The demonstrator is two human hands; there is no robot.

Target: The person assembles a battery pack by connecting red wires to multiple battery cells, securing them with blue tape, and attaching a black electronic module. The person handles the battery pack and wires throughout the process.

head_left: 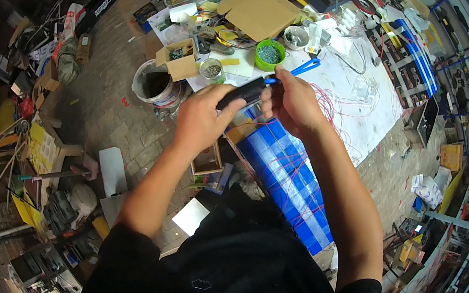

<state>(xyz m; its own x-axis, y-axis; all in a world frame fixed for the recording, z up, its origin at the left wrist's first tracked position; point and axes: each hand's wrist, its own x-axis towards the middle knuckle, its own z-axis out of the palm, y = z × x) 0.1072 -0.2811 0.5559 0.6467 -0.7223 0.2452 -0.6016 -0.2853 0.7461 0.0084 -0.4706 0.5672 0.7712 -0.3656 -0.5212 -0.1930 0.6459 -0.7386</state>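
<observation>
"Well, what's my left hand (206, 113) holding?"
"A black case (248, 92), just above the middle of the frame; I see the grip wrapped round it."
"And my right hand (295, 106)?"
"Curled beside the case's right end, near a blue loop (306, 67); I can't tell whether it grips that. A green bowl (267, 64) stands at upper centre."

One black object (243, 94) and one blue loop (299, 69). On the surface (371, 121): two bowls, one green (264, 67) and one pale (296, 46); one clear jar (211, 77); one small open carton (185, 70); one large cardboard sheet (257, 13). Beside it, one bucket (159, 101). The thin red wires (327, 103) are too tangled to count.
</observation>
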